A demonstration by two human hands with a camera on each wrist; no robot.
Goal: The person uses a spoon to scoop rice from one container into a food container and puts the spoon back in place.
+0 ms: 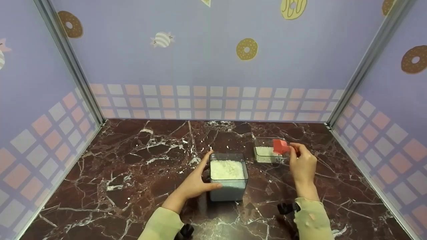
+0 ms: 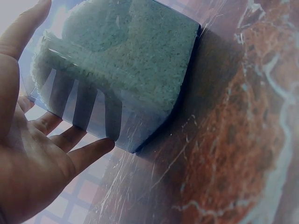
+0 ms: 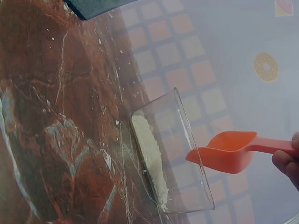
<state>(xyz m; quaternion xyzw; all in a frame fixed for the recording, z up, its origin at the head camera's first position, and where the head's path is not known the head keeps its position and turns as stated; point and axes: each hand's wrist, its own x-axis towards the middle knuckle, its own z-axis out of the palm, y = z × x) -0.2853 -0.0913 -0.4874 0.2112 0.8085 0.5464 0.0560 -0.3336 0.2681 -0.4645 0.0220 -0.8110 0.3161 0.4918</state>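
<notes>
My right hand pinches the handle of a small red scoop. The scoop is over the rim of a low clear box, its lip pointing down, and no grains show in the visible part of its bowl. Pale grains lie along the bottom of that box. To the left stands a taller clear square container, filled high with white rice. My left hand rests against this container, fingers extended along its left side and thumb across the front face.
The dark red marbled tabletop has scattered white grains around both containers. Patterned lilac panels rise at the back and sides, joined by metal corner posts.
</notes>
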